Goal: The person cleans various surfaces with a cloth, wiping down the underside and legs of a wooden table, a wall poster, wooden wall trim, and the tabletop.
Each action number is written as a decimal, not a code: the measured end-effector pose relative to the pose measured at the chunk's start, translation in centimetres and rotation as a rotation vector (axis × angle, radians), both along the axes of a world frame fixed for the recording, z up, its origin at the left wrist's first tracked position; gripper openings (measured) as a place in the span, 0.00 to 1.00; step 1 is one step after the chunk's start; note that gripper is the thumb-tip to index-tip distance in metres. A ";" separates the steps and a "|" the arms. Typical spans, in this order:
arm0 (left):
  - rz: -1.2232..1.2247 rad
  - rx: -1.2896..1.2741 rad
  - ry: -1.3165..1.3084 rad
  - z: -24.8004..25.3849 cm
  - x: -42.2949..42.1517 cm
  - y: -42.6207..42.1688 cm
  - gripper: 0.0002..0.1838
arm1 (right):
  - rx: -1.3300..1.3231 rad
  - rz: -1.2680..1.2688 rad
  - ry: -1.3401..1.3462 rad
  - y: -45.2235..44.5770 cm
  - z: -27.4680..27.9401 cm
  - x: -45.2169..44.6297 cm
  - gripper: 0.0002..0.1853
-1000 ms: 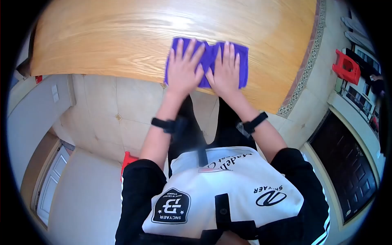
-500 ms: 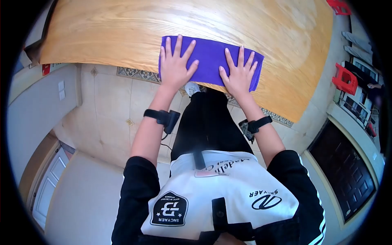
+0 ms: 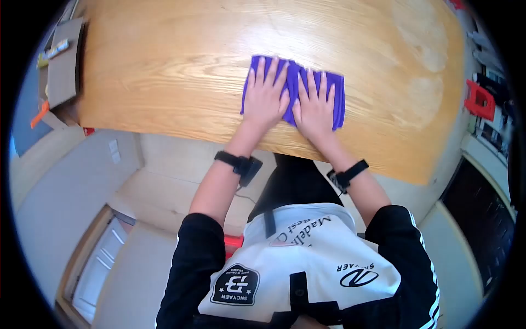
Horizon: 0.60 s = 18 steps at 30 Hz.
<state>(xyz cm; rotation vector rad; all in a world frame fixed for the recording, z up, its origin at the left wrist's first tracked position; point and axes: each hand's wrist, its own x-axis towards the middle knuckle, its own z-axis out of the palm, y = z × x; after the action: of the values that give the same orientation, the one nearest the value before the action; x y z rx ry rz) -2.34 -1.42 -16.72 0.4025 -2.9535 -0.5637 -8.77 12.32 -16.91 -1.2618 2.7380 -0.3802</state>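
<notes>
A purple cloth (image 3: 293,79) lies on the wooden table (image 3: 175,71), a little in from its near edge. Ridges and folds run through its middle and right part. My left hand (image 3: 266,100) rests palm down on the left part, its fingers stretched out and pointing away from me. On the right part, my right hand (image 3: 316,112) presses flat with fingers extended. The two thumbs are close together, a narrow strip of cloth showing between them. The palms hide much of the cloth's near side.
A cardboard box (image 3: 64,71) with small items on it stands at the table's left end. Pale, hazy patches (image 3: 424,98) mark the right part of the tabletop. Beyond the right edge is a red plastic stool (image 3: 480,100).
Both hands have come closer together, and the cloth, flat and wide before, is now narrower and wrinkled. Hands and cloth are farther in from the near edge. The view has shifted, showing the box.
</notes>
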 end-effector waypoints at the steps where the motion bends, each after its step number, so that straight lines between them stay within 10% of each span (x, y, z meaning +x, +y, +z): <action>1: 0.001 -0.016 0.005 -0.1 -0.9 -1.5 0.29 | -0.026 -0.031 0.010 -1.7 0.1 -0.5 0.30; 18: -0.100 0.191 -0.190 1.6 10.4 -8.3 0.29 | 0.131 0.104 -0.211 -7.8 1.4 8.7 0.30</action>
<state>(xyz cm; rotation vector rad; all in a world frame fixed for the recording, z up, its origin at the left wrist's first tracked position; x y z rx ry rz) 8.06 -9.75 -15.11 0.3451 -3.1255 -0.8704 -0.05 4.48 -15.50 -1.2468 2.4677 -0.2998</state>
